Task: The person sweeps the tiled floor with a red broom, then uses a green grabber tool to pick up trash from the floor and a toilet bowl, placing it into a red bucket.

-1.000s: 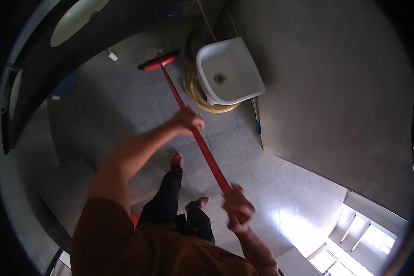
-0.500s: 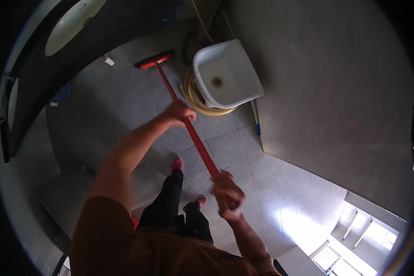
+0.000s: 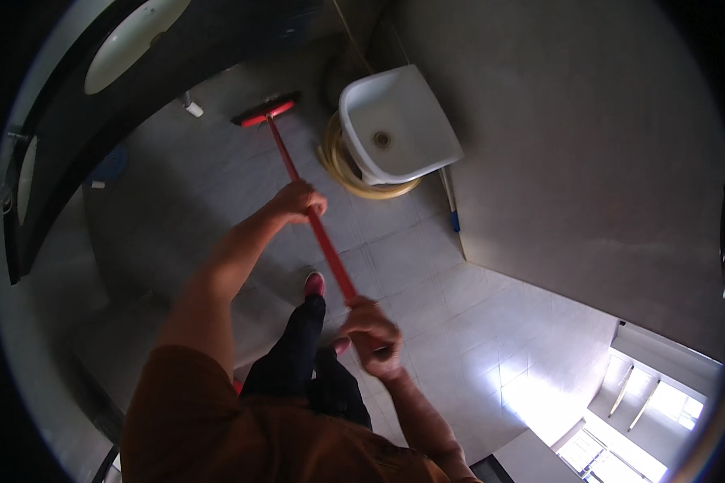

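A broom [image 3: 330, 251] with a long red handle slants across the tiled floor. Its red head [image 3: 267, 113] with dark bristles rests on the tiles at the far side, left of the white sink. My left hand [image 3: 298, 201] is wrapped round the middle of the handle, thumb side toward the right. Lower down, my right hand [image 3: 373, 332] grips the handle close to its near end. My right fingers are a little blurred.
A white utility sink [image 3: 411, 129] stands by the right wall, with a coiled yellow hose [image 3: 370, 189] at its base. A dark counter with white basins [image 3: 125, 52] curves along the left. A blue-ended stick [image 3: 454, 219] leans beside the sink. Bright window light falls at lower right.
Both my hands and the near end of the broom handle have shifted left. The broom head has moved slightly left and nearer. My grip is unchanged.
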Motion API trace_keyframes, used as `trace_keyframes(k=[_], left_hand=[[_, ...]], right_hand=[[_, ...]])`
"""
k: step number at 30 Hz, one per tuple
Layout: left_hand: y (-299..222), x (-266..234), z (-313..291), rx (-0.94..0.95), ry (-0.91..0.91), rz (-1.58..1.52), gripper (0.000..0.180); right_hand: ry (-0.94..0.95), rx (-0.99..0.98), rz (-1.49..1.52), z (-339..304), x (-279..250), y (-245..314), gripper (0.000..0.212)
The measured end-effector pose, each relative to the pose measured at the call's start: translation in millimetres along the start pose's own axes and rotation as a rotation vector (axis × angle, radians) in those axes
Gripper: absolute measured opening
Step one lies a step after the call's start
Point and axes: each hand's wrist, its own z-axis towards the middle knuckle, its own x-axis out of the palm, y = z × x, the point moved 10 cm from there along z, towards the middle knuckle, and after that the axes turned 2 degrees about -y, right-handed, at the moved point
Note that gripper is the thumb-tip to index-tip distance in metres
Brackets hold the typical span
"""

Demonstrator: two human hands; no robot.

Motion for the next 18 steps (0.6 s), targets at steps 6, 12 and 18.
trace_keyframes(k=[6, 12, 18], left_hand=[[-192.6, 56.4, -27.9, 0.114, -0.199, -0.063, 0.012], [-353.7, 179.0, -107.3, 0.128, 0.202, -0.281, 0.021], [-281.5, 204.8, -159.0, 0.087, -0.054, -0.229, 0.016]], right_hand=[[-0.168, -0.008, -0.091, -113.2, -111.5, 120.7, 0.009], [-0.161, -0.070, -0.106, -195.2, -113.7, 240.5, 0.040], [-0.217, -0.007, 0.042, -261.8, -65.0, 153.8, 0.025]])
